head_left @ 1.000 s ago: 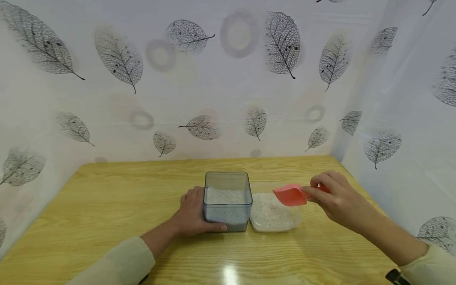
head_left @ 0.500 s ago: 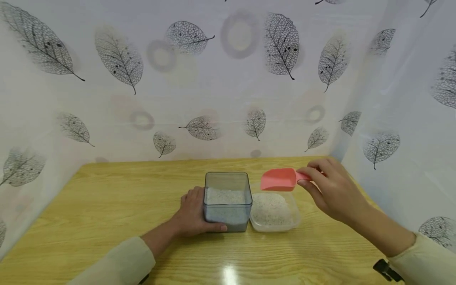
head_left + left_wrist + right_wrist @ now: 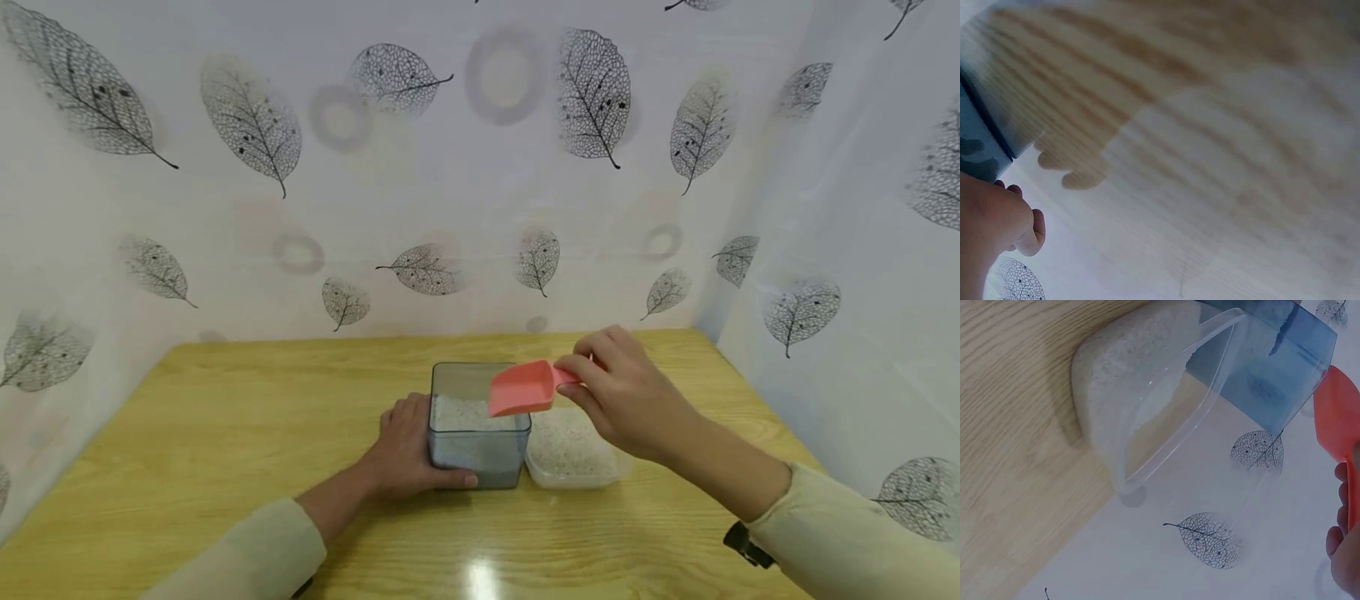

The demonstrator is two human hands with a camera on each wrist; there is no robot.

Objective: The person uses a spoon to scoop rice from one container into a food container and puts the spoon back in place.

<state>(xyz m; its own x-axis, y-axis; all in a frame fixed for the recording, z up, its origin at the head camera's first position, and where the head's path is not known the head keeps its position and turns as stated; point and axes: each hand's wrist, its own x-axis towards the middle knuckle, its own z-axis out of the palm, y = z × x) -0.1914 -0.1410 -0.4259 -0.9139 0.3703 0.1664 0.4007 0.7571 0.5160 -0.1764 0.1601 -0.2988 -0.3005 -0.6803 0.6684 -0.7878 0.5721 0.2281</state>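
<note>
A square, see-through grey-blue container point(image 3: 480, 458) stands upright, partly filled with pale granules point(image 3: 472, 413). My left hand point(image 3: 408, 450) grips its left side, thumb along the lower front. In my right hand point(image 3: 630, 392), fingers and thumb pinch the handle of a pink scoop point(image 3: 522, 388). The scoop is over the right part of the container's opening, its lip pointing left and dipping; no granules show in it. To the right, close beside the container, a low clear plastic tub point(image 3: 577, 481) holds more pale granules, partly covered by the right hand. The right wrist view catches the scoop point(image 3: 1337, 415) near the container's rim.
A wood-grain table point(image 3: 247, 417) carries both containers. Behind it and along the right hangs a white sheet point(image 3: 465, 192) printed with grey leaves. A dark strap point(image 3: 746, 543) shows at the right sleeve.
My right hand has carried the scoop left, from above the clear tub to over the grey container, after first rising and turning it. The left hand and both containers have stayed put.
</note>
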